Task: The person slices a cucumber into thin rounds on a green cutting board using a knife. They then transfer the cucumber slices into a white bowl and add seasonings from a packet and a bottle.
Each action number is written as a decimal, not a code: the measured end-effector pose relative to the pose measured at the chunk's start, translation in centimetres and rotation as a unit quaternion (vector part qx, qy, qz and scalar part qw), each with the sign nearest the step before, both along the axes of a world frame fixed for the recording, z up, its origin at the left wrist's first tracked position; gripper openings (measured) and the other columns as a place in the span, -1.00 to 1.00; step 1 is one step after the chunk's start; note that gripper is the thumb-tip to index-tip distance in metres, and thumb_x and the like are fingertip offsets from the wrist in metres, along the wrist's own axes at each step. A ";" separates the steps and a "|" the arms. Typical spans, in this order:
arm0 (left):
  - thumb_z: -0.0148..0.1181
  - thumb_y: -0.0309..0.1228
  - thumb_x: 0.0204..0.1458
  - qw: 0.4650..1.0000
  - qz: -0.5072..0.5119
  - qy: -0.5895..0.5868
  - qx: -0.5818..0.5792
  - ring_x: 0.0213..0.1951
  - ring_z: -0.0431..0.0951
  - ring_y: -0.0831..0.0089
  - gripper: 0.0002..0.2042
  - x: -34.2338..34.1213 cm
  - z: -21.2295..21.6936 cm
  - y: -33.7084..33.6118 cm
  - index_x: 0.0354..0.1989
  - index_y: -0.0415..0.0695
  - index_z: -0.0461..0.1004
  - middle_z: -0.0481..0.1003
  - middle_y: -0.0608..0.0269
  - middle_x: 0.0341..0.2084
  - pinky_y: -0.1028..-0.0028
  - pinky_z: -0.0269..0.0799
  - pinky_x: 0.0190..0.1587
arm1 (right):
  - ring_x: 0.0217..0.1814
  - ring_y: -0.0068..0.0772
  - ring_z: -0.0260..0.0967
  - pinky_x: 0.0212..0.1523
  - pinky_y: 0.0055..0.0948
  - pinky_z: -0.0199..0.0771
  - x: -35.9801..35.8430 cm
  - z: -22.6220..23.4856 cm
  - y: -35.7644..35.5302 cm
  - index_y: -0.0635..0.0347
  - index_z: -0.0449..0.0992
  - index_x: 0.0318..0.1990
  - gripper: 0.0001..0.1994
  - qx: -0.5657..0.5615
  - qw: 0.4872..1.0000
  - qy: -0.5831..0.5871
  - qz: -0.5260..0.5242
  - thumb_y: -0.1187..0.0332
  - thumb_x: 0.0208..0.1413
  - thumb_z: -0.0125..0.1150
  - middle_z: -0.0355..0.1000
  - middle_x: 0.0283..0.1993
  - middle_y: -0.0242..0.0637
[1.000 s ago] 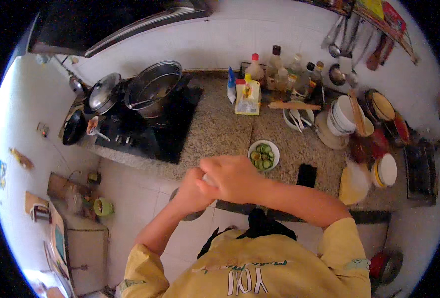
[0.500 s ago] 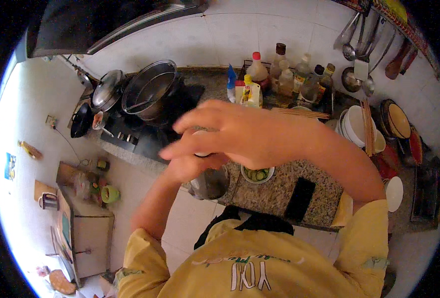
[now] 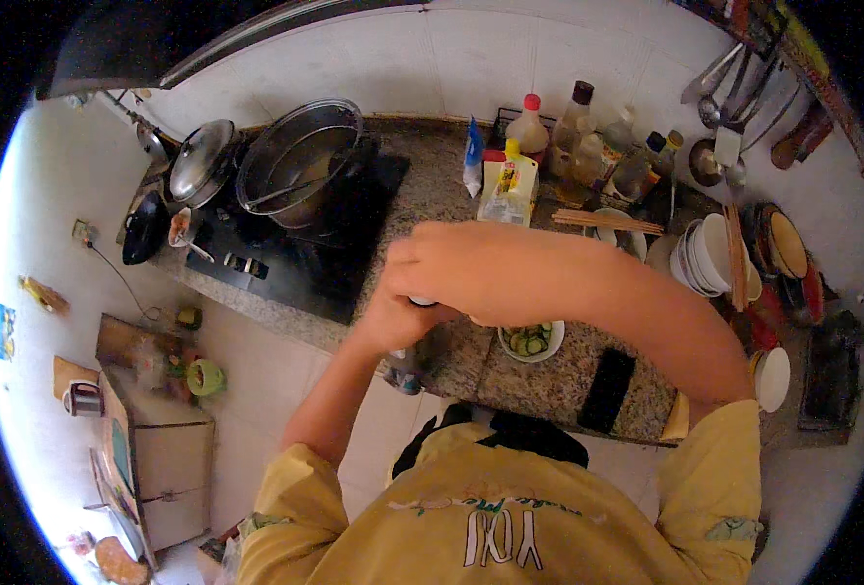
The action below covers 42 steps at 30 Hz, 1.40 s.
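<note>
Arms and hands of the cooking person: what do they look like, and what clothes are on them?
Both forearms are bare. The left hand and right hand wear no gloves, and no rings or watch show. Short yellow sleeves of a yellow shirt stop near the elbows. The shirt has pale lettering on its front.

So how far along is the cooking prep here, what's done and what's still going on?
Done: cucumber slices already sit in the small white bowl on the counter. In hand: the left hand and right hand close together on a small container just left of that bowl; what it is, I cannot tell. Left: the big steel pot sits on the stove with liquid inside, no steam visible.
</note>
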State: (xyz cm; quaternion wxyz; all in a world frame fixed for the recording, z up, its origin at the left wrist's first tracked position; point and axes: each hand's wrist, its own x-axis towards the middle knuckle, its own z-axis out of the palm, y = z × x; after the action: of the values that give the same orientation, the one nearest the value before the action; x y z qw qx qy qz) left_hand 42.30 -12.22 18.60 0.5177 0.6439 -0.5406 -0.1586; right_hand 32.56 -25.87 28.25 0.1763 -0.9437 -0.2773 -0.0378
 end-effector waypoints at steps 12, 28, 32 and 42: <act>0.32 -0.42 -0.25 0.999 -0.032 0.028 0.007 -0.33 0.50 0.50 -0.66 1.9 -0.5 0.2 -0.26 -0.21 0.40 0.51 0.21 -0.43 0.48 0.39 -0.24 | -0.20 -0.08 0.36 -0.23 -0.24 0.37 1.7 1.6 2.1 0.29 0.29 -0.31 -0.69 -0.065 0.979 0.076 -0.179 0.26 -0.09 0.17 0.32 -0.19 -0.07; 0.25 -0.40 -0.21 0.992 -0.087 0.009 0.095 -0.47 0.53 0.40 -0.75 -0.1 -3.4 -3.1 -0.38 -0.29 0.43 0.49 0.03 -0.57 0.42 0.39 -0.39 | -0.43 -0.01 0.37 -0.40 -0.19 0.34 -2.0 0.6 0.2 0.25 0.39 -0.46 -0.61 -0.023 0.937 0.077 -0.339 0.03 -0.04 0.07 0.36 -0.55 -0.06; 0.24 -0.40 -0.24 0.982 -0.124 -0.054 0.134 -0.45 0.53 0.12 -0.74 -1.6 -2.1 -4.0 -0.39 -0.30 0.42 0.48 -0.05 -0.56 0.32 0.40 -0.37 | -0.43 -0.01 0.37 -0.37 -0.21 0.35 -4.7 0.0 -0.4 0.26 0.42 -0.45 -0.68 0.040 0.916 0.113 -0.383 0.12 -0.06 0.11 0.38 -0.52 -0.09; 0.23 -0.33 -0.33 0.910 -0.212 -0.209 0.288 -0.41 0.49 0.00 -0.70 -3.5 -1.8 -7.6 -0.43 -0.28 0.43 0.47 -0.10 -0.55 0.22 0.41 -0.32 | -0.16 -0.19 0.31 -0.12 -0.33 0.31 -13.5 -5.2 -2.5 0.25 0.39 -0.25 -0.71 0.201 0.891 -0.115 -0.391 0.42 -0.20 0.25 0.31 -0.21 -0.18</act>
State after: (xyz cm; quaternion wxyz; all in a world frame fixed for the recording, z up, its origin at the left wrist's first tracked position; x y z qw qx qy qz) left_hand 38.79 -19.79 16.77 0.1391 0.6538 -0.6909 -0.2755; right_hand 19.07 -28.39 23.01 0.3001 -0.9094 0.1090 -0.2665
